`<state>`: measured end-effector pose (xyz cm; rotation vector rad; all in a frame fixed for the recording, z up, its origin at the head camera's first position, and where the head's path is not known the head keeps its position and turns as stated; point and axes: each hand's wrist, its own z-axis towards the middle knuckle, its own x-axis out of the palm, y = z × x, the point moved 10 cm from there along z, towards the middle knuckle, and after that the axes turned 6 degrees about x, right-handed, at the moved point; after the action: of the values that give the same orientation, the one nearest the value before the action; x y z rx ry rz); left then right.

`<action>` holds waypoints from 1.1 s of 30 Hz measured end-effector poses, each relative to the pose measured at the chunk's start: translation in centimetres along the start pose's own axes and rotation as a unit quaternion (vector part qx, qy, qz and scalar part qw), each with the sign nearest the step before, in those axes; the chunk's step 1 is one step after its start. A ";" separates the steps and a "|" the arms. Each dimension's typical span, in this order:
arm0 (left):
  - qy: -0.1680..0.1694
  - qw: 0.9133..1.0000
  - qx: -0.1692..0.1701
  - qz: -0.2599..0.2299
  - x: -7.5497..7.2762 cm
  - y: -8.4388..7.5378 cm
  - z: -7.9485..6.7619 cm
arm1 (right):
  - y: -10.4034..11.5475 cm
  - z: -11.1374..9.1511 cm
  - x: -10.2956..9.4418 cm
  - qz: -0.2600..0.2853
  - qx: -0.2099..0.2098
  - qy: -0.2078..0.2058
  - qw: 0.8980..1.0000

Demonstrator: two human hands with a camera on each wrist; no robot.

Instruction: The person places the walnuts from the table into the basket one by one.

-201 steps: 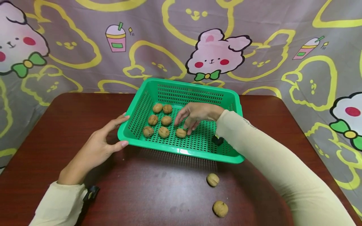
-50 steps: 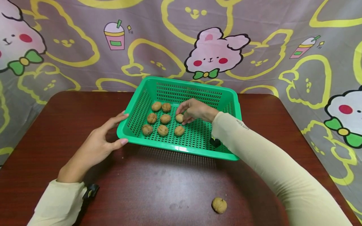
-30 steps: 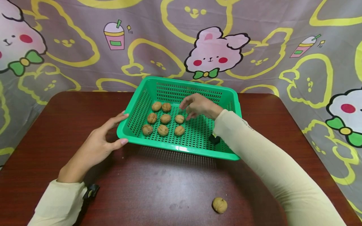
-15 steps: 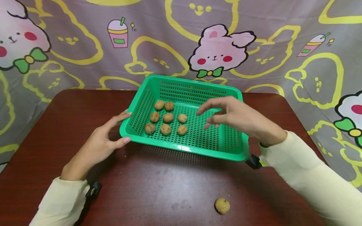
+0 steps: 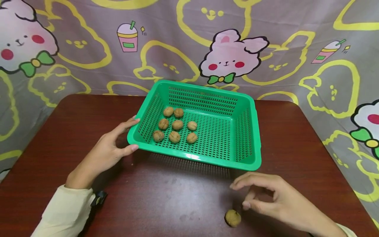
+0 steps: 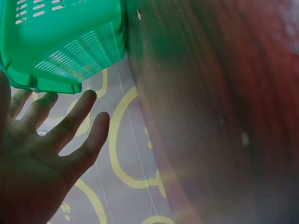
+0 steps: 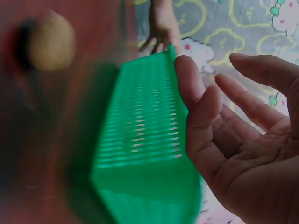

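A green plastic basket [image 5: 214,138] stands on the table with several walnuts [image 5: 177,125] in its left part, set in rough rows. My left hand [image 5: 103,153] touches the basket's left rim with spread fingertips and thumb; its fingers look nearly straight in the left wrist view. One walnut [image 5: 233,218] lies on the table near the front. Just to the right of that walnut and above the table hovers my right hand [image 5: 275,196], fingers loosely bent and apart, holding nothing. In the right wrist view the same walnut [image 7: 52,42] sits clear of the fingers.
The dark red-brown table [image 5: 165,197] carries the basket and the loose walnut. Behind it hangs a grey cloth [image 5: 174,29] with rabbit and cup prints, close to the basket's far side.
A second loose walnut went from the table into the basket, where my right hand set it down and let go. That hand then came back right and toward me. My left hand stayed at the rim.
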<state>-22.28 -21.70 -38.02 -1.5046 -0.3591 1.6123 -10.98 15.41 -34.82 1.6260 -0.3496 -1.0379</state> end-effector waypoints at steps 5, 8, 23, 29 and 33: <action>-0.002 1.000 0.000 0.001 0.0 0.1 0.0 | -3.0 -1.5 1.3 0.048 0.006 0.013 0.999; -0.002 1.000 -0.001 0.002 -0.1 0.1 0.0 | -4.6 -1.9 2.2 0.066 0.013 0.024 0.997; 0.000 1.000 0.002 0.006 0.0 -0.1 0.1 | -7.4 -1.7 5.3 0.079 0.049 0.066 0.993; -0.001 1.000 0.002 0.002 0.0 -0.1 0.1 | -6.2 -1.2 5.5 0.008 -0.004 0.055 0.998; 0.002 1.000 0.000 -0.001 0.1 -0.1 0.1 | -5.9 -0.6 5.3 0.000 -0.001 0.048 0.999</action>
<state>-22.33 -21.58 -37.98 -1.5072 -0.3597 1.6071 -9.13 14.09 -42.43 1.6675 -0.2847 -0.9557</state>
